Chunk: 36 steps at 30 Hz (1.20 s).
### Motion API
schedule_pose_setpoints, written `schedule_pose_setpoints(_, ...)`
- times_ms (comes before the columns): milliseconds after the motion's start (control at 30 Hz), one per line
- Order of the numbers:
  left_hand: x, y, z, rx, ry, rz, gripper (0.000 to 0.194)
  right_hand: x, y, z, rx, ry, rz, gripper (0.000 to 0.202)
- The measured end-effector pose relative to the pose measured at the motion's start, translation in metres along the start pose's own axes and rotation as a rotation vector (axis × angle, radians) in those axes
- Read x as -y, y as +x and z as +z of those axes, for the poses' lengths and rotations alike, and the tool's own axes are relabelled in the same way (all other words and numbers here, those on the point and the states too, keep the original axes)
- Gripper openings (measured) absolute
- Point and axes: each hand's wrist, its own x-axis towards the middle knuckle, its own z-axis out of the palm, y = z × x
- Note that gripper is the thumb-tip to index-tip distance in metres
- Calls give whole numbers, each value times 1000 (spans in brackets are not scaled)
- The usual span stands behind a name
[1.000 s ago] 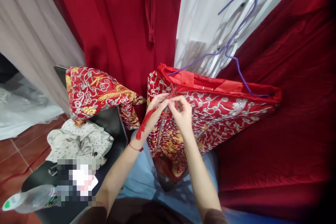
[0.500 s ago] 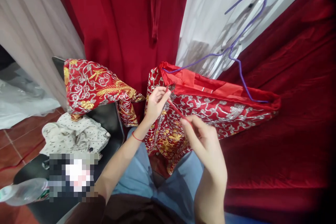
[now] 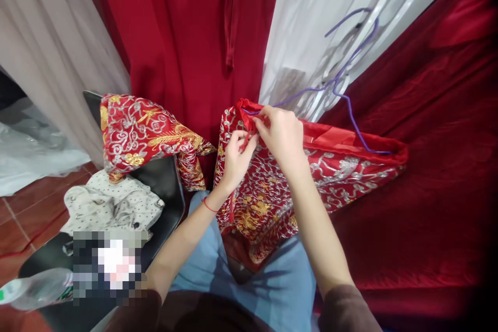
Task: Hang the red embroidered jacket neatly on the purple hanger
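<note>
A red skirt (image 3: 327, 179) with silver and gold embroidery hangs by its waistband from a purple wire hanger (image 3: 346, 93). Both hands are at the waistband's left corner. My left hand (image 3: 236, 160) is closed, its thumb and fingers pinching a red cord (image 3: 246, 140); a loose length of cord seems to hang below it. Just above and to the right, my right hand (image 3: 283, 129) is bent over the waistband edge. Its thumb and fingertips are pinched together at the cord, and their exact grip is partly hidden behind the hand.
A black chair (image 3: 165, 181) on my left bears another red embroidered garment (image 3: 136, 135), a dotted white cloth (image 3: 112, 199) and a plastic bottle (image 3: 46, 288). Red curtains (image 3: 187, 26) and a white curtain (image 3: 299, 10) hang ahead, beside a white metal frame (image 3: 373, 26).
My right hand has moved up and left, from pulling the cord out toward me to the waistband corner beside my left hand. The hanger and skirt have shifted slightly in view.
</note>
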Motion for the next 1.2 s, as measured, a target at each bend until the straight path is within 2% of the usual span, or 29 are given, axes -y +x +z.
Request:
schedule_pose_setpoints(100, 4, 5, 1, -25, -79, -55, 26, 6, -20, -6, -141, 32, -56, 18)
schedule_pose_setpoints(167, 4, 7, 1, -46, -134, -114, 21, 10, -45, -5, -183, 108, -23, 25)
schedule_pose_setpoints(233, 2, 8, 2, -68, -150, -173, 16, 11, -74, 4, -109, 184, 105, 34)
schedule_pose_setpoints(333, -4, 10, 2, -47, -136, -255, 8, 2, -106, 32, 136, 335, 295, 36)
schedule_pose_setpoints(400, -8, 11, 1, 4, -132, -290, 3, -9, -108, 53, 216, 655, 366, 30)
schedule_pose_setpoints(500, -14, 11, -1, 52, -121, -346, 9, -24, -89, 71, 225, 1168, 419, 35)
schedule_pose_setpoints(600, -21, 10, -3, 24, -103, -381, 1, -28, -69, 71, 250, 1370, 426, 39)
schedule_pose_setpoints(667, -26, 9, -2, -34, -87, -388, 11, -25, -63, 68, 246, 1403, 440, 37)
schedule_pose_setpoints(767, -29, 8, 0, -60, -56, -428, 15, -21, -66, 67, 173, 1409, 485, 34)
schedule_pose_setpoints(867, -27, 9, 1, -33, -47, -406, 13, -20, -82, 72, 145, 1267, 559, 30)
schedule_pose_setpoints(900, -25, 10, 0, -29, -45, -378, 13, -22, -90, 75, 203, 1174, 570, 28)
schedule_pose_setpoints(1000, -23, 12, -4, -11, -22, -287, 17, -33, -122, 88, 511, 740, 529, 28)
schedule_pose_setpoints(1067, -23, 13, -7, 7, 2, -240, 18, -44, -142, 95, 639, 484, 518, 32)
schedule_pose_setpoints(1133, -23, 12, -9, 41, 32, -218, 16, -53, -152, 97, 643, 394, 483, 32)
schedule_pose_setpoints(1200, -23, 11, -10, 94, 66, -218, 16, -56, -149, 90, 603, 437, 396, 14)
